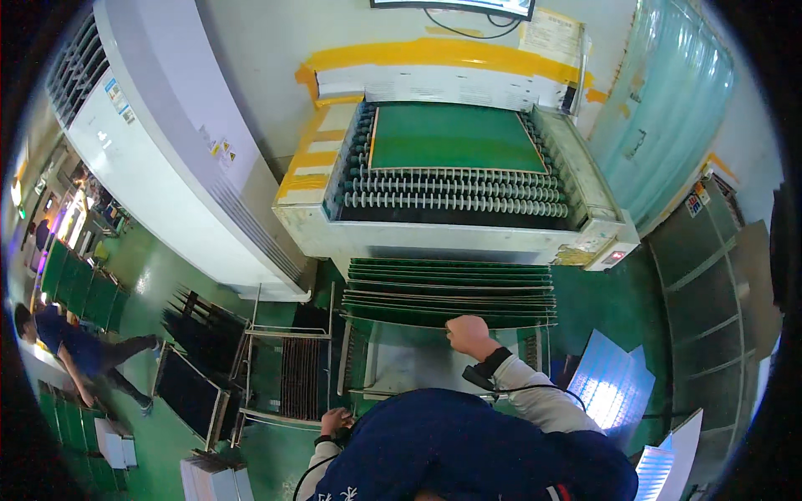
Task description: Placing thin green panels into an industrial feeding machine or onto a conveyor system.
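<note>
My right hand (470, 336) is closed, its curled fingers at the edge of the nearest green panel (401, 318). Whether anything is pinched in them is hidden. Several such thin panels stand on edge, one behind another, in a metal rack (535, 401) in front of me. My left hand (337, 420) is low beside the rack's near left corner, its fingers too small and partly hidden to read. Beyond the rack, a large flat green panel (455, 138) lies on the wheeled rollers (455, 200) of a conveyor machine.
A tall white air-conditioner cabinet (167, 150) stands at the left. Further racks (288, 376) with dark panels stand on the green floor beside mine. At far left, a person (92, 359) is in mid-stride. Shiny sheets (614, 384) and a grey metal frame (706, 309) are at the right.
</note>
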`<state>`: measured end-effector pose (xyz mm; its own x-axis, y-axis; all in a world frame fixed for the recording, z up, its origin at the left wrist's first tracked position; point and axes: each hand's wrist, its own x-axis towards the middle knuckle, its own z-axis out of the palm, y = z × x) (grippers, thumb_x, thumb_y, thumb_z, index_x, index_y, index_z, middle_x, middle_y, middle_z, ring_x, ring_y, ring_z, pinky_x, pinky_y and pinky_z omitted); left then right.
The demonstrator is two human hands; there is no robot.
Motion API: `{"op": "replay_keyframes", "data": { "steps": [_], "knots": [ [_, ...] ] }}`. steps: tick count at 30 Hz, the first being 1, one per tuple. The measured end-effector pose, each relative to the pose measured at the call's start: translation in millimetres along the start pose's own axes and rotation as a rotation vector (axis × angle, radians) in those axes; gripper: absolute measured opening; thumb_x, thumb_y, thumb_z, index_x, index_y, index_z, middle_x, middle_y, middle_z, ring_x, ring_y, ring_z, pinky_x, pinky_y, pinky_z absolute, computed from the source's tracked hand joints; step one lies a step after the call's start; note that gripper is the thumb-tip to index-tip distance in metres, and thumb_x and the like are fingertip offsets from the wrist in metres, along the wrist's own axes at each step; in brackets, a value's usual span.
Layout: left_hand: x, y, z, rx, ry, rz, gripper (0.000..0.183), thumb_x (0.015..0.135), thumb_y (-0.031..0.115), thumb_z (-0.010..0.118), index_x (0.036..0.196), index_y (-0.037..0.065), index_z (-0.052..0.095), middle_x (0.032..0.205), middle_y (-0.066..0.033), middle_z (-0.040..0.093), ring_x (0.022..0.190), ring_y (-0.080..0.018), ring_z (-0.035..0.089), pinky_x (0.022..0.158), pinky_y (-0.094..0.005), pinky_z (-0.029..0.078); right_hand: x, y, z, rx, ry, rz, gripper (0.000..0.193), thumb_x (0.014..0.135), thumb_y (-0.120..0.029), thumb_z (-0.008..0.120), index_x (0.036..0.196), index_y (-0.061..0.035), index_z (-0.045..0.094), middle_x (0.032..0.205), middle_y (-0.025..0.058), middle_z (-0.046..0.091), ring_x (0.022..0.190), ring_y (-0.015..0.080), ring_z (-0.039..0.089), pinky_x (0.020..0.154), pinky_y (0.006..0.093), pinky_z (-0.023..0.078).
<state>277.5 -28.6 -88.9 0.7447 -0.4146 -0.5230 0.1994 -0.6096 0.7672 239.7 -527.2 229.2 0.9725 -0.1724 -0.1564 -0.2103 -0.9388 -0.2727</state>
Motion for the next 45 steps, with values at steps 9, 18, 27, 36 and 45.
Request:
{"op": "replay_keyframes", "data": {
  "steps": [9, 18, 27, 36, 45],
  "knots": [
    [-43.5, 21.5, -1.7, -0.238, 0.048, 0.034, 0.032, 0.08, 0.019, 0.059, 0.105, 0.0, 0.054, 0.096, -0.0126, 0.063, 0.08, -0.0265, 0.063, 0.066, -0.0366, 0.052, -4.7, -13.2, -45.2, 0.02, 0.068, -0.133, 0.017, 0.07, -0.023, 0.059, 0.066, -0.0074, 0.057, 0.063, 0.0144, 0.058, 0.065, 0.0341, 0.057, 0.057, 0.0462, 0.043],
    [-58.7, 92.5, 2.4, -0.402, 0.092, -0.075, 0.026, 0.083, 0.016, 0.058, 0.099, -0.004, 0.055, 0.091, -0.0155, 0.063, 0.074, -0.0275, 0.063, 0.064, -0.0377, 0.054, -73.0, -22.8, -216.5, 0.067, 0.301, -0.143, 0.013, 0.07, -0.021, 0.06, 0.07, -0.0081, 0.062, 0.065, 0.0147, 0.058, 0.065, 0.0348, 0.057, 0.057, 0.0434, 0.044],
    [-47.8, 97.2, 4.3, -0.441, 0.052, -0.092, 0.02, 0.084, 0.009, 0.051, 0.099, -0.004, 0.055, 0.09, -0.0168, 0.062, 0.073, -0.0268, 0.063, 0.064, -0.037, 0.054, -104.2, 37.7, -242.0, 1.336, 0.592, 0.159, 0.025, 0.073, -0.01, 0.065, 0.097, -0.0037, 0.063, 0.085, 0.0071, 0.065, 0.073, 0.0151, 0.06, 0.069, 0.0304, 0.047],
    [-45.3, 105.6, 0.2, -0.45, 0.039, -0.068, 0.017, 0.086, 0.01, 0.048, 0.097, -0.002, 0.054, 0.071, -0.0111, 0.055, 0.048, -0.0178, 0.045, 0.044, -0.0301, 0.039, -68.6, 43.7, -185.3, 2.019, 0.546, -0.037, 0.051, 0.075, -0.004, 0.058, 0.124, -0.0036, 0.042, 0.122, 0.012, 0.049, 0.109, 0.0286, 0.05, 0.09, 0.043, 0.042],
    [-34.9, 65.0, -17.2, 0.486, 0.014, 0.321, 0.029, 0.086, 0.021, 0.051, 0.107, 0.001, 0.054, 0.09, -0.0132, 0.061, 0.076, -0.0235, 0.062, 0.063, -0.0352, 0.051, -36.6, 54.1, -109.5, 2.274, 0.535, 0.377, 0.005, 0.079, -0.009, 0.061, 0.08, -0.005, 0.058, 0.081, 0.0068, 0.06, 0.078, 0.019, 0.058, 0.068, 0.0322, 0.048]
  ]
}}
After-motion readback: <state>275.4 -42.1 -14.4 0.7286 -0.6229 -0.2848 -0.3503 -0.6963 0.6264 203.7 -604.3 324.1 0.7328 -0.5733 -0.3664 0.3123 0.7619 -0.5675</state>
